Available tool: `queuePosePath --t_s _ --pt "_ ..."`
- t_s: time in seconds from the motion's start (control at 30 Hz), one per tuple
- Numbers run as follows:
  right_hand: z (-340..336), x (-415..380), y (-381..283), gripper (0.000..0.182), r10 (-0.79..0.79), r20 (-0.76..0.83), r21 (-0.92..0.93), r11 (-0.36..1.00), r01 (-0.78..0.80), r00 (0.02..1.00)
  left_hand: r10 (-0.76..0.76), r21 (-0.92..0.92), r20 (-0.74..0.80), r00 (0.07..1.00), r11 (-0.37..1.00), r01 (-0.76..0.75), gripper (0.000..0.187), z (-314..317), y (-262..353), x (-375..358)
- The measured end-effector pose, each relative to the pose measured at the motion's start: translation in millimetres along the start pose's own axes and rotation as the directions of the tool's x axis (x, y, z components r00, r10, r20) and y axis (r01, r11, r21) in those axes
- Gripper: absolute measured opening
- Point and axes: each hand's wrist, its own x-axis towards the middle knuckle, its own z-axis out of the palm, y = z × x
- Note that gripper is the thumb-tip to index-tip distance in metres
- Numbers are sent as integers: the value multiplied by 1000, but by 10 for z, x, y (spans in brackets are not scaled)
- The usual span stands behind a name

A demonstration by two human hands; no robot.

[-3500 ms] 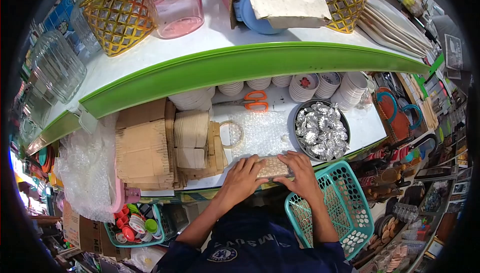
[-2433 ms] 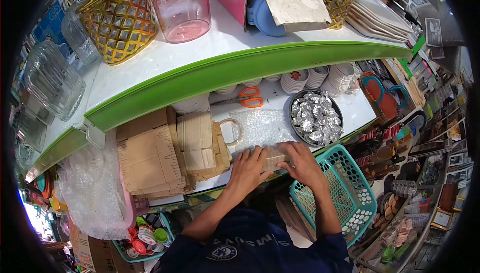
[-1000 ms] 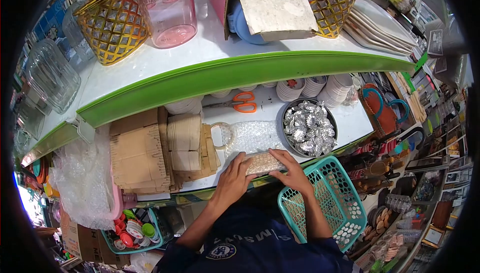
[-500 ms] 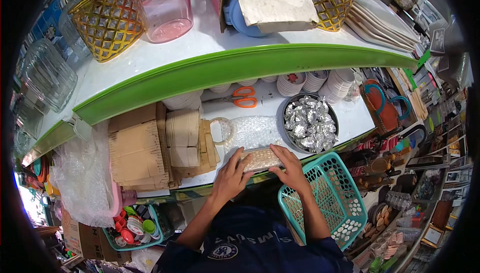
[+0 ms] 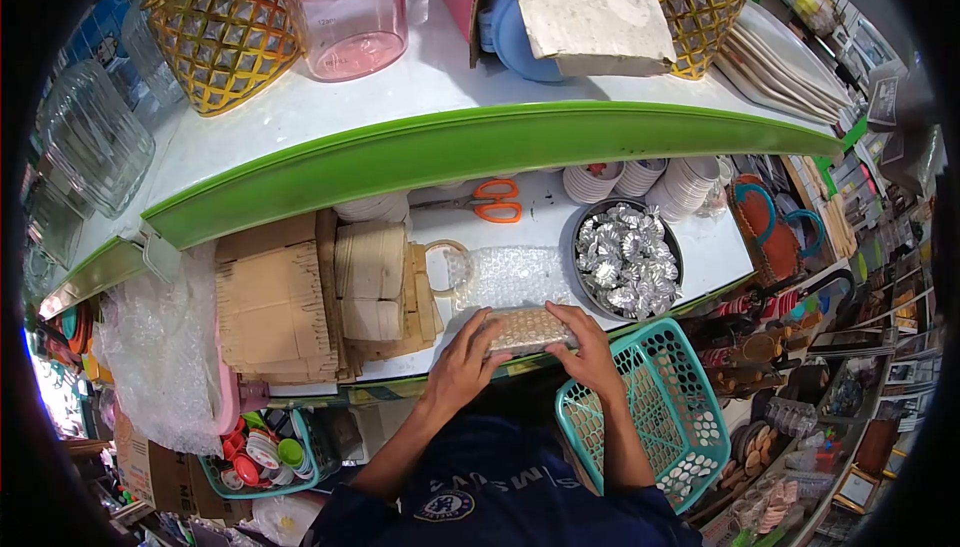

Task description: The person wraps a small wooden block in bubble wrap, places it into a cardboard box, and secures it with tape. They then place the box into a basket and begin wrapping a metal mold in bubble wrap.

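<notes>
Between my two hands is a small bubble-wrapped package, held at the front edge of the white shelf. My left hand closes on its left end, and my right hand grips its right end. What lies inside the wrap cannot be made out. Just behind it a flat sheet of bubble wrap lies on the shelf, with a roll of tape at its left. Orange-handled scissors rest farther back.
Folded cardboard is stacked on the left. A round dark pan of silver foil-like molds sits right. Below stands a teal basket. The green shelf edge overhangs the work surface. Glassware stands upper left.
The view has shifted slightly. Both hands still hold the wrapped package, which looks a little tilted differently, with more of its top showing.
</notes>
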Motion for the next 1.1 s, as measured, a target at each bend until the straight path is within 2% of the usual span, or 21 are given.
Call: queuePosePath --t_s 0.17,0.43,0.5,0.6,0.63,0.7,0.8,0.83,0.9,0.93,1.0,1.1 --pt "-9 -2 6 57 85 2 88 992 -85 996 -31 12 -87 996 999 32 48 -28 85 32" --pt "-7 -31 66 56 135 -20 120 984 -132 991 -32 -53 -98 995 998 27 42 -14 65 29" --pt "-22 0 -9 55 192 -12 198 962 -186 981 -50 -79 -86 995 996 43 41 -61 118 77" --pt "-19 39 -49 51 226 -32 123 968 -220 974 -118 -96 -56 992 989 112 40 -109 194 157" --pt "-5 51 -35 51 225 -33 123 968 -220 974 -126 -87 -53 991 989 121 40 -116 199 177" --pt "25 65 8 48 77 -118 31 997 -74 990 -131 -79 -48 990 989 127 39 -120 211 202" --pt "37 77 -20 45 85 -148 60 995 -77 985 -142 -79 -61 988 987 137 39 -105 207 226" --pt "42 80 -33 45 86 -149 60 995 -78 985 -146 -131 -71 987 982 136 38 -83 185 231" --pt "35 81 -62 43 161 -128 119 982 -146 979 -149 -185 -79 986 974 133 38 -78 172 242" --pt "13 88 -81 43 162 -129 118 982 -147 978 -141 -170 -70 988 977 128 37 -93 168 249" --pt "-16 113 -113 39 265 -68 127 958 -255 962 -135 -152 -61 989 981 124 36 -119 173 256" --pt "-3 132 -100 38 292 -57 123 951 -283 955 -160 -92 -24 987 983 157 35 -132 200 276"
